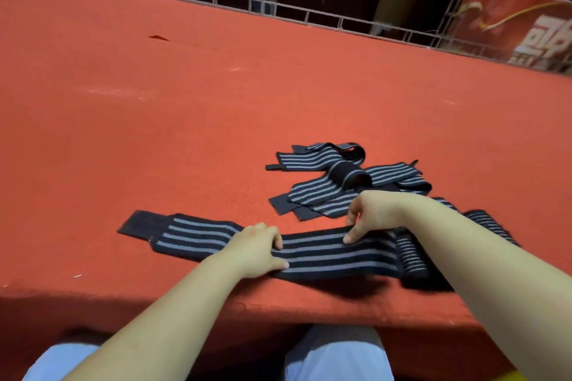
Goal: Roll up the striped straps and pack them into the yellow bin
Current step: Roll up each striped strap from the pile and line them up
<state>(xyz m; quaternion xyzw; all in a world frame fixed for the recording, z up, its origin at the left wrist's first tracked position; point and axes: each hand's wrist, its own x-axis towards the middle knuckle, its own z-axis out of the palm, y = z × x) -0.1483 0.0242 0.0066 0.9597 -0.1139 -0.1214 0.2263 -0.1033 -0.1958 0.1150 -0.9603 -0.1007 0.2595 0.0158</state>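
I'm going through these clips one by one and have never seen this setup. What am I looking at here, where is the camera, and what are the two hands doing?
There is no machine: a person works with bare hands, filmed by one wide-angle camera on their head, looking forward and down. The surface is a table covered in red cloth. A long black strap with grey stripes lies flat near its front edge. The left hand and right hand both rest on it, fingers bent over the strap; how firm the grip is cannot be told. Behind lies a loose pile of similar striped straps. A sliver of yellow shows at bottom right, perhaps the bin.
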